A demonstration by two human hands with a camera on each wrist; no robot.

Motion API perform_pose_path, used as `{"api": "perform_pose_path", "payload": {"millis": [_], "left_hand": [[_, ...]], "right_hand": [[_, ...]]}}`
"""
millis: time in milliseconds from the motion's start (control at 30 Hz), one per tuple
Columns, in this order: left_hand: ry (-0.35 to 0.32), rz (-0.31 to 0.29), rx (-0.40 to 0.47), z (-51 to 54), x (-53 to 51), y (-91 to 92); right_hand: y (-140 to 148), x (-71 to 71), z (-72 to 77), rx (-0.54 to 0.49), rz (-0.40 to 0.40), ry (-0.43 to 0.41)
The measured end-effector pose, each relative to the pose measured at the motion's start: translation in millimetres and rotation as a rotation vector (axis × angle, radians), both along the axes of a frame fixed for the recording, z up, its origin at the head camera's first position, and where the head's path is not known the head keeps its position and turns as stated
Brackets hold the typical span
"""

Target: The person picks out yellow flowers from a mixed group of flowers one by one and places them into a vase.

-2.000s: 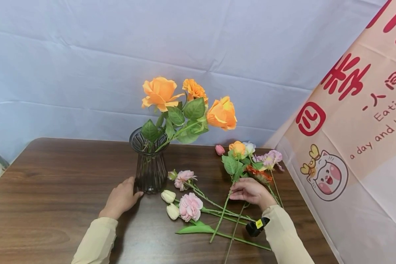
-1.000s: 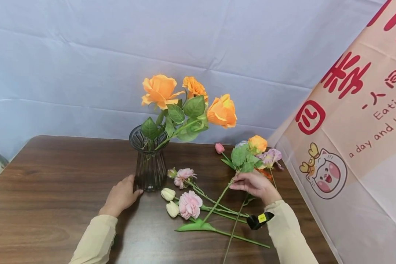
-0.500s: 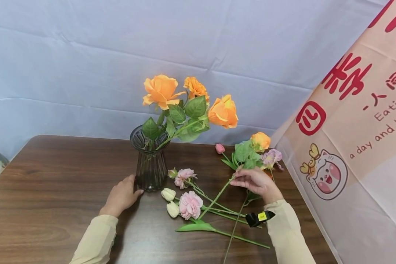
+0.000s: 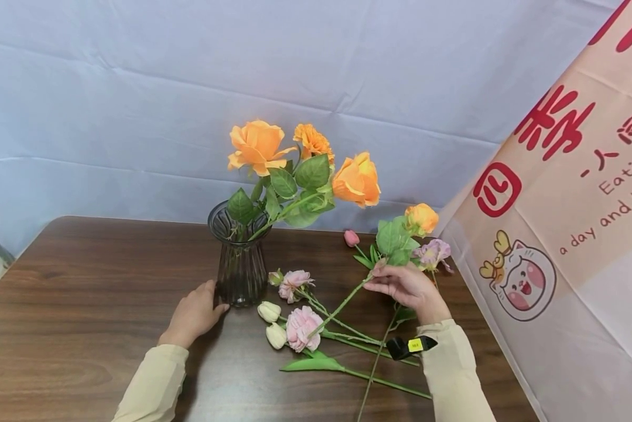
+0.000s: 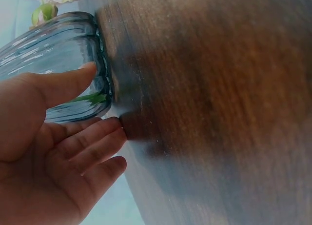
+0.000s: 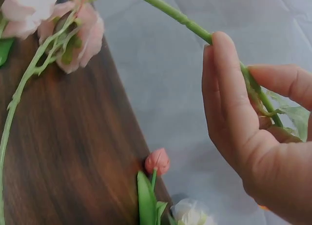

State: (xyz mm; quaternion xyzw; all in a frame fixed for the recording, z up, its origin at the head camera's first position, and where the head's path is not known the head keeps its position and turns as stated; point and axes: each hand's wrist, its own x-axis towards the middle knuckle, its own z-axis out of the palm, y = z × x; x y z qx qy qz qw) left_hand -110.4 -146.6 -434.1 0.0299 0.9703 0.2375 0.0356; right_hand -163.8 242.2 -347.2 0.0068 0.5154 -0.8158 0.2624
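Orange-topped flower (image 4: 392, 237) slants through the right grip (image 4: 407, 287), bloom (image 4: 422, 218) rightward, stem (image 4: 345, 300) leftward.

Place: cloth-screened booth or set; room type unclear
Table (image 4: 99, 281): wood-grain top, rounded far-left corner
Backdrop (image 4: 157, 117): creased pale-bluish cloth behind far edge
Banner (image 4: 571, 205): cartoon cat (image 4: 521, 281), red characters (image 4: 539, 120), beyond right edge

The banner (image 4: 569, 199) reads "人间", "Eating", "a day and".
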Motion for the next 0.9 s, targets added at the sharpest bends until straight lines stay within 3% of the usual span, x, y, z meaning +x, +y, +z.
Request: {"api": "perform_pose_path", "payload": {"millis": [567, 900], "left_hand": [[-0.007, -0.006, -0.005, 1.3, 0.4, 0.5], [-0.005, -0.003, -0.011, 0.5, 0.2, 0.2]], "right_hand": [[-9.7, 2.3, 4.6, -0.078, -0.015, 0.01], [-16.4, 0.8, 2.6, -0.071, -0.005, 0.035]]}}
